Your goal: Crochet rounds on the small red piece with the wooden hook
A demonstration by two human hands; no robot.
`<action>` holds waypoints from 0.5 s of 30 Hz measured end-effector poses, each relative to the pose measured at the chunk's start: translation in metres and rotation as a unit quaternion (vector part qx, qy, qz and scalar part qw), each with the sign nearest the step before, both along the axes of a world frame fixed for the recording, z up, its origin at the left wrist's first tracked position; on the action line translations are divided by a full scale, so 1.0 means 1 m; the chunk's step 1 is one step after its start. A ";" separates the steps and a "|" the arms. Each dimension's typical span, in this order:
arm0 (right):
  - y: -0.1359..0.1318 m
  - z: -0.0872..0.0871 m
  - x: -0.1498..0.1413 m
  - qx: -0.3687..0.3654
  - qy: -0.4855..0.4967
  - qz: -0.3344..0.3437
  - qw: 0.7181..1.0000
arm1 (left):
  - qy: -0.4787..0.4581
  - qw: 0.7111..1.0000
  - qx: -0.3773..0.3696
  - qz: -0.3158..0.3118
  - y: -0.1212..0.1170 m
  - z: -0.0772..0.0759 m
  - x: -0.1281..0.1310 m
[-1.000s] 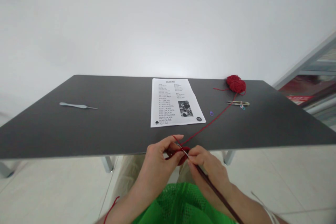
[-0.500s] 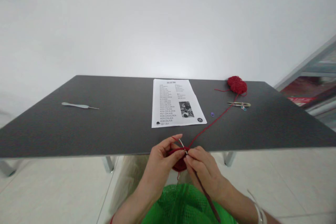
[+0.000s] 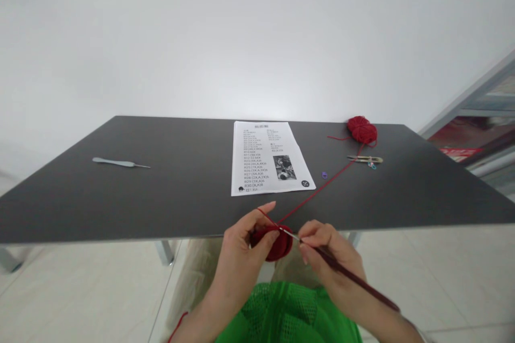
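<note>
My left hand [image 3: 245, 244] pinches a round red crochet piece [image 3: 281, 246] just off the table's front edge. A strand of red yarn [image 3: 317, 191] passes over its raised index finger and runs back to the ball. My right hand [image 3: 332, 254] is closed around a crochet hook [image 3: 358, 278] with a dark red-brown handle and a metal shaft. The hook's tip meets the upper edge of the crochet piece; the exact stitch is too small to make out.
A printed pattern sheet [image 3: 267, 158] lies mid-table. At right are the red yarn ball [image 3: 362, 129], yarn snips [image 3: 364, 159] and a purple stitch marker [image 3: 324, 175]. A grey-handled hook [image 3: 120, 163] lies at left. Green mesh [image 3: 289, 313] covers my lap.
My right hand has moved right, away from my left, and the hook has swung from steep to a flatter slant. More of the crochet piece shows. The left hand barely moved.
</note>
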State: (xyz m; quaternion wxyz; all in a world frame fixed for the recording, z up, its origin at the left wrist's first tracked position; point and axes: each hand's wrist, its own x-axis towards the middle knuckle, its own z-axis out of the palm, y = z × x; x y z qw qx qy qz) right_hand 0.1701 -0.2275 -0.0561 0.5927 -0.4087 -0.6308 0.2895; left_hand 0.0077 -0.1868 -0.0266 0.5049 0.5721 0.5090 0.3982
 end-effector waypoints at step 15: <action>-0.008 0.013 0.010 -0.043 -0.058 0.040 0.997 | 0.041 0.997 0.012 -0.066 0.001 0.007 -0.006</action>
